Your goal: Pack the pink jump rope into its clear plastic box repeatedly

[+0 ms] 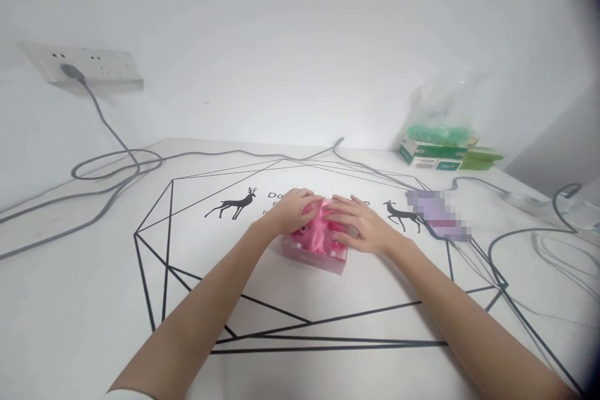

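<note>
A small clear pinkish box (313, 257) stands on the white table mat, near the middle of the view. Bright pink soft-looking items (319, 234) fill it up to the top. From the left, my left hand (294, 211) rests on the box's upper left part, its fingers curved over the pink contents. My right hand (357, 224) lies over the right side with its fingers spread across the pink items. Both sets of fingertips come close together above the box. What lies under the fingers is partly hidden.
Grey cables (105, 200) run along the left and back of the table (70, 312). A blurred purple object (438, 215) lies at the right. Green and white boxes (434, 153) with a clear plastic bag (445, 106) stand at the back right. A wall socket (110, 69) is at upper left.
</note>
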A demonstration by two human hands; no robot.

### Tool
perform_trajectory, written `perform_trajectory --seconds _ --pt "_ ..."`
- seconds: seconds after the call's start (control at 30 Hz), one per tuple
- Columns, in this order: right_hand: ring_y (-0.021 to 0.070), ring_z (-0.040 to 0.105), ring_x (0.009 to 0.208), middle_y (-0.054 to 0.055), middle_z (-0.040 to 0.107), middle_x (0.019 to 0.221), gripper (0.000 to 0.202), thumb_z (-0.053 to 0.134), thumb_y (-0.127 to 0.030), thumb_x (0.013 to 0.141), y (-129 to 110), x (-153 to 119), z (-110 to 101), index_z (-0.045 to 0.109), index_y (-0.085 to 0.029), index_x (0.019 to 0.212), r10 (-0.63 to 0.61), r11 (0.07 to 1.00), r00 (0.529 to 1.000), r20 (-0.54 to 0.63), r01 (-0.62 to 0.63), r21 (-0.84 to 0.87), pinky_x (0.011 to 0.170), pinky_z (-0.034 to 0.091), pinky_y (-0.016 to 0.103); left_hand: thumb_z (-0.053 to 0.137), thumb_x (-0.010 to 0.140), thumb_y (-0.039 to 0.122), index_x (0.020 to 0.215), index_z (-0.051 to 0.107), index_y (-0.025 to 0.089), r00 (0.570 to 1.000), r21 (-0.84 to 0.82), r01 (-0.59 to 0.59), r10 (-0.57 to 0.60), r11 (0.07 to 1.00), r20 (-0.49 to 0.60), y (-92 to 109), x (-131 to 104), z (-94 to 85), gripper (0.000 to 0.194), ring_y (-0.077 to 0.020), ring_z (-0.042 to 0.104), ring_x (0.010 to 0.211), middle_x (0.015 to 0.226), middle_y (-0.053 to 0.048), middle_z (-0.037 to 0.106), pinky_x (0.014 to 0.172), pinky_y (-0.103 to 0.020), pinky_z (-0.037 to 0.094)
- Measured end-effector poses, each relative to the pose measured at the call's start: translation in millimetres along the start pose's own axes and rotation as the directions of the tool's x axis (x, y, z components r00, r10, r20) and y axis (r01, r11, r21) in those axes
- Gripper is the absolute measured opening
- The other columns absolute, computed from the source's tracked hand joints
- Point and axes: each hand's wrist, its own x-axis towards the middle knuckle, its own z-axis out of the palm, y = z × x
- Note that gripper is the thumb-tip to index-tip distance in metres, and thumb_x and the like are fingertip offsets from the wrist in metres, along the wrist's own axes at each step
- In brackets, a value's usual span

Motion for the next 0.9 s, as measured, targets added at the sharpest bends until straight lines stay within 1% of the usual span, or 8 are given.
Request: perform_trajectory --seconds 0.17,0.3,0.37,0.47,0.57,0.67,0.77,0.9 --pt "0.0348 0.034 0.143 0.011 0.045 0.151 0.069 0.065 -0.06 0.082 -7 -1 1 0.05 -0.029 0.142 -0.095 0.995 0.994 0.061 0.094 0.023 0.116 0.012 0.067 0.042 0.095 0.024 0.116 0.063 0.024 1.0 0.103 -0.014 0.013 0.995 0.008 0 2 0.5 0.03 -0.021 0.058 0.109 0.113 -0.006 0.066 0.1 -0.04 0.042" --pt "0.0356 0.033 0.143 0.012 0.045 0.151 0.08 0.066 -0.064 0.079 -10 -3 3 0.044 -0.028 0.147 -0.117 0.992 0.99 0.084 0.113 0.05 0.115 0.001 0.068 0.041 0.095 0.025 0.119 0.06 0.023 0.999 0.131 0.039 -0.039 0.991 0.001 1 -1 0.0 0.03 -0.0219 0.057 0.11 0.112 -0.006 0.066 0.101 -0.041 0.04" --pt "0.036 0.03 0.144 0.012 0.046 0.15 0.082 0.068 -0.064 0.077 -10 -4 2 0.044 -0.028 0.147 -0.122 0.991 0.989 0.081 0.118 0.057 0.116 0.001 0.068 0.04 0.096 0.027 0.118 0.061 0.022 0.999 0.138 0.052 -0.052 0.989 -0.003 3 -2 -1.3 0.03 -0.0226 0.057 0.107 0.11 -0.007 0.065 0.099 -0.042 0.042" --pt "0.0348 0.027 0.146 0.009 0.042 0.153 0.071 0.064 -0.059 0.083 -5 -2 4 0.045 -0.032 0.145 -0.053 0.998 0.999 -0.005 0.053 0.045 0.117 0.009 0.066 0.039 0.096 0.028 0.114 0.063 0.023 0.998 0.113 0.07 -0.068 0.991 -0.016 7 -5 -2.8 0.03 -0.0229 0.057 0.104 0.108 -0.007 0.064 0.093 -0.04 0.046" --pt "0.0329 0.032 0.144 0.01 0.035 0.157 0.063 0.054 -0.055 0.092 3 0 10 0.04 -0.032 0.148 0.183 0.982 0.974 -0.131 -0.175 0.075 0.114 0.03 0.06 0.04 0.095 0.026 0.114 0.063 0.022 0.994 0.071 0.104 -0.101 0.992 -0.044 9 -6 -2.5 0.03 -0.0229 0.057 0.103 0.108 -0.007 0.063 0.092 -0.039 0.047" --pt "0.0319 0.042 0.139 0.011 0.036 0.156 0.057 0.047 -0.055 0.095 10 2 16 0.042 -0.031 0.146 0.328 0.941 0.94 -0.1 -0.314 0.127 0.106 0.044 0.053 0.04 0.094 0.024 0.115 0.062 0.022 0.991 0.07 0.122 -0.119 0.99 -0.055 11 -7 -1.3 0.031 -0.0227 0.056 0.102 0.106 -0.007 0.063 0.093 -0.04 0.047" --pt "0.03 0.049 0.133 0.009 0.044 0.151 0.051 0.045 -0.053 0.096 14 3 20 0.049 -0.032 0.142 0.295 0.95 0.954 -0.059 -0.286 0.128 0.107 0.045 0.049 0.04 0.094 0.024 0.112 0.063 0.022 0.99 0.085 0.131 -0.125 0.988 -0.067 13 -7 -0.5 0.029 -0.0226 0.056 0.101 0.105 -0.007 0.063 0.093 -0.04 0.047" --pt "0.0285 0.054 0.127 0.009 0.053 0.142 0.048 0.047 -0.05 0.096 17 6 19 0.053 -0.031 0.139 0.232 0.968 0.969 -0.085 -0.221 0.121 0.106 0.046 0.047 0.041 0.094 0.025 0.109 0.063 0.022 0.988 0.109 0.136 -0.127 0.985 -0.088 16 -8 0.4 0.027 -0.0223 0.056 0.097 0.102 -0.007 0.063 0.091 -0.04 0.047"
